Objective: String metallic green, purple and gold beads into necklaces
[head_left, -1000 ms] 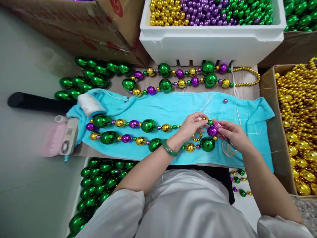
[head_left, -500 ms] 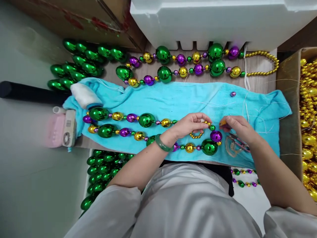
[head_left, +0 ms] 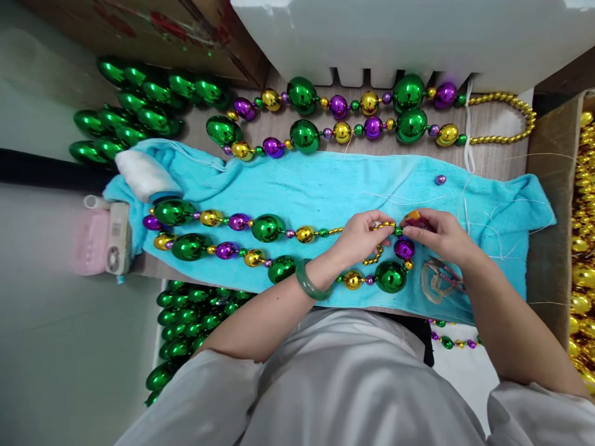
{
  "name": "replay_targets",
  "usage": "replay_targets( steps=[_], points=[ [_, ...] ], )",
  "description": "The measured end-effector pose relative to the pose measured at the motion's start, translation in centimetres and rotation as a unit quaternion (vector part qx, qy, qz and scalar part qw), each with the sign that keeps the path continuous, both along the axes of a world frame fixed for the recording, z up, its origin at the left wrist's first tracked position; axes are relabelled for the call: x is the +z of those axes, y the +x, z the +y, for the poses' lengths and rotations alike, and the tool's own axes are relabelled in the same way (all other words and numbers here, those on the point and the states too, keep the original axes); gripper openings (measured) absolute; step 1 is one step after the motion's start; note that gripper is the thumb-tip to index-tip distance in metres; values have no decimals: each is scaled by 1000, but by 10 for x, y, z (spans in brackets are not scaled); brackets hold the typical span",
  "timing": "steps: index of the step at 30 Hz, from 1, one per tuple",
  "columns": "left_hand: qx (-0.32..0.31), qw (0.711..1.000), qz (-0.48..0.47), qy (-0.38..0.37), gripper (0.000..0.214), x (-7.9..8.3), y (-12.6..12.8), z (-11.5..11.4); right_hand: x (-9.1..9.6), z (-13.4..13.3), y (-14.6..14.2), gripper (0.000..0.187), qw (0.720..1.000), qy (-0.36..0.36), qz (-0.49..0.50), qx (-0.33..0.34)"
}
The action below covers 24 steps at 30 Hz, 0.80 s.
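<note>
A bead necklace of green, gold and purple balls (head_left: 268,228) lies in a long loop on the turquoise towel (head_left: 307,186). My left hand (head_left: 365,235), with a green bangle at the wrist, is closed on the necklace's strand of small gold beads, near a small green bead. Close against it, my right hand (head_left: 434,232) pinches a small dark red object with an orange end (head_left: 411,215), shaped like a lighter, mostly hidden by the fingers. Its fingertips meet the strand beside the green bead. Below this hand lie clear-handled scissors or snips (head_left: 439,280), partly covered by the forearm.
Another bead necklace (head_left: 304,136) lies behind the towel. A white thread spool (head_left: 146,176) and a pink container (head_left: 92,243) are at left. Green balls (head_left: 153,121) lie back left, more at front left. A cardboard box (head_left: 553,217) of gold beads stands right. One loose purple bead (head_left: 440,179) rests on the towel.
My right hand has moved left with the red and orange object, up to my left hand and the strand. The view has shifted slightly.
</note>
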<state>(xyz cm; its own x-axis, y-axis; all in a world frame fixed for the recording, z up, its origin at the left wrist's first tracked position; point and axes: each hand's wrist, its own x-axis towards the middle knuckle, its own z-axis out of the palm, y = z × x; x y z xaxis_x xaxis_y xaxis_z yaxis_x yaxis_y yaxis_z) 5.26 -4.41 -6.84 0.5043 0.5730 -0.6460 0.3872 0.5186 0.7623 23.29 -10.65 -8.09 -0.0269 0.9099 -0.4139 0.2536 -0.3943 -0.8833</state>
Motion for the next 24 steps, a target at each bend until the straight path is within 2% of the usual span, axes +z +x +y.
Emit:
replay_targets(
  steps=[3,6,11,16,18,21,24],
  points=[
    [12,999,-24,-26,13,0,0,0,1,0,6,56,999,12,44,-14],
    [16,998,-42,-34,13,2,-1,-1,1,2,14,62,999,19,20,-24],
    [10,998,-58,-37,15,7,0,-3,-2,8,24,59,998,52,11,27],
    [-3,996,-71,-44,15,9,0,-3,-1,15,29,55,998,34,36,23],
    [-5,995,-88,-50,17,8,-1,-2,1,19,31,51,998,29,43,41],
    [-5,989,-126,-81,24,9,-6,0,6,28,29,43,994,19,68,88],
    [1,979,-159,-124,30,16,-16,3,10,38,20,44,986,4,110,123]
  ],
)
